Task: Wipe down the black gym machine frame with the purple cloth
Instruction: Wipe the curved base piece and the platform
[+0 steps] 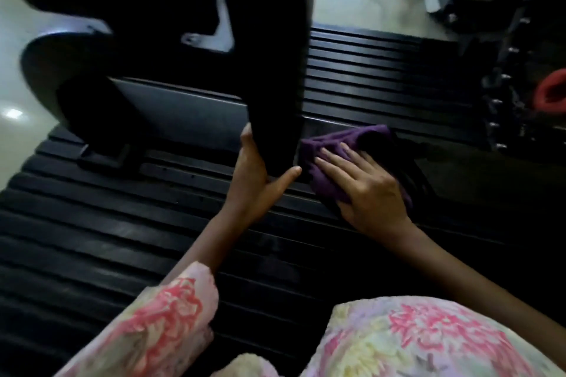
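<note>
place: a gym, I'd say | why: ribbed black rubber mat (122, 223), black machine frame (269, 70), weight stack (502, 101) at my right

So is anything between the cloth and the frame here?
Nothing visible. The right hand presses the cloth flat against the frame beside the black pad, which the left hand holds.

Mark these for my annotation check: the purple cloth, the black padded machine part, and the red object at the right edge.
purple cloth (318, 184), head view, bare fabric beside the fingers
black padded machine part (275, 95), head view, lower face
red object (551, 92), head view, its middle
</note>
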### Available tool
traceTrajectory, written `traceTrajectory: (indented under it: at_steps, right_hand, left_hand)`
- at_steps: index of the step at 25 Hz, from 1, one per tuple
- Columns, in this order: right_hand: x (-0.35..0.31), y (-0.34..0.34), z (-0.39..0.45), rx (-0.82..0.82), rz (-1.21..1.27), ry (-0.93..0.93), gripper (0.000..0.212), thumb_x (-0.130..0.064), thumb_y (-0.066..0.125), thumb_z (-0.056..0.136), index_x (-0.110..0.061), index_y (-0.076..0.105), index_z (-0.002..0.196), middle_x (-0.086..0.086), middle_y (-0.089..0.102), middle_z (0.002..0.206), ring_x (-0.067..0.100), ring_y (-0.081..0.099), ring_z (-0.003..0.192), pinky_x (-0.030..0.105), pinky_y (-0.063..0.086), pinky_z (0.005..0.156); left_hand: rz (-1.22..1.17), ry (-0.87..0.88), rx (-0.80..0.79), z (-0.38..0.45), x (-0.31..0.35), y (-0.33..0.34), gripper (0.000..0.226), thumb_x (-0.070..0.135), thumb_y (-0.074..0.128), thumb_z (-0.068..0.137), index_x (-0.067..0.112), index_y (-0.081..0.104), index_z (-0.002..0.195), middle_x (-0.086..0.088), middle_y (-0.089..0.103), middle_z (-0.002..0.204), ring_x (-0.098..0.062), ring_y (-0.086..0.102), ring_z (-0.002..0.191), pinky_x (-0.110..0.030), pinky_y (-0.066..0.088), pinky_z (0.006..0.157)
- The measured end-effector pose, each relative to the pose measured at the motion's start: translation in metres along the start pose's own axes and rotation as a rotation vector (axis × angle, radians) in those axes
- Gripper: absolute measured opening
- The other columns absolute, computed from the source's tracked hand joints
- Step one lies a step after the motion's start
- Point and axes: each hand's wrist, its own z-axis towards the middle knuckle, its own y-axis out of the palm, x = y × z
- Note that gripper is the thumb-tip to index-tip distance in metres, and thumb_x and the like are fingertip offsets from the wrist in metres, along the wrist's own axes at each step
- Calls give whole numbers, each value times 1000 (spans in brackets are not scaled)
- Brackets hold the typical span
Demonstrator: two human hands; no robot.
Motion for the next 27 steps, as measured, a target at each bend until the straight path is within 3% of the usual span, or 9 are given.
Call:
traceTrajectory:
  at_steps: [4,9,13,15,17,18,20,24,27]
  right_hand:
    - [-24,-4,-9,301,241,-28,43,4,49,81,0,58,123,14,59,126,35,54,121,46,42,103]
    - [-94,15,56,379,114,-516,32,-10,38,99,-3,51,128,15,58,128,41,50,123,48,41,104]
    - [-136,48,118,442,-68,-663,31,-11,42,99,-5,61,122,14,63,123,41,57,115,47,47,97]
    - [-150,63,140,325,-284,-356,34,-16,48,93,-11,64,122,12,63,124,40,58,114,50,46,97]
    - [-155,76,143,-100,-419,41,48,-33,53,89,-17,54,134,14,55,134,47,52,119,57,39,100]
    - [-156,85,142,-254,-415,138,59,-45,53,88,-17,46,140,17,49,139,51,47,121,61,35,100]
    - [-160,89,151,-314,-356,164,70,-58,51,85,-17,45,141,20,48,140,54,46,119,63,36,98]
    - [-174,93,205,-428,-71,90,65,-51,32,98,-10,24,148,20,20,155,51,19,137,59,13,111]
    - [-172,87,210,-437,-27,113,65,-49,32,98,-8,24,149,16,20,156,43,17,141,53,11,114]
  left_hand:
    - [98,11,5,-16,-18,-30,75,38,56,84,3,30,144,-13,39,145,-25,36,136,-45,29,114]
    - [323,-203,228,5,-62,-105,65,32,42,89,0,31,144,-17,23,155,-29,19,145,-38,8,118]
    - [649,-331,54,27,-102,-158,62,33,39,101,3,16,150,-14,8,159,-28,4,147,-39,4,119]
    - [679,-339,-10,23,-114,-158,70,48,32,98,10,10,152,-8,2,160,-22,-3,148,-40,1,119]
    - [608,-392,33,20,-114,-152,64,45,31,101,16,7,153,-1,-2,161,-16,-9,147,-41,0,118]
    - [585,-411,38,21,-112,-150,63,41,33,101,18,5,153,1,-4,161,-14,-10,147,-42,0,118]
    - [578,-424,17,22,-107,-153,62,39,32,102,19,3,153,3,-6,161,-13,-12,146,-43,0,119]
    - [610,-419,-31,21,-111,-161,57,35,28,103,22,3,153,6,-6,160,-11,-12,146,-47,-1,117]
    - [606,-416,2,19,-110,-163,55,34,28,103,24,7,153,9,-2,160,-8,-8,146,-47,0,117]
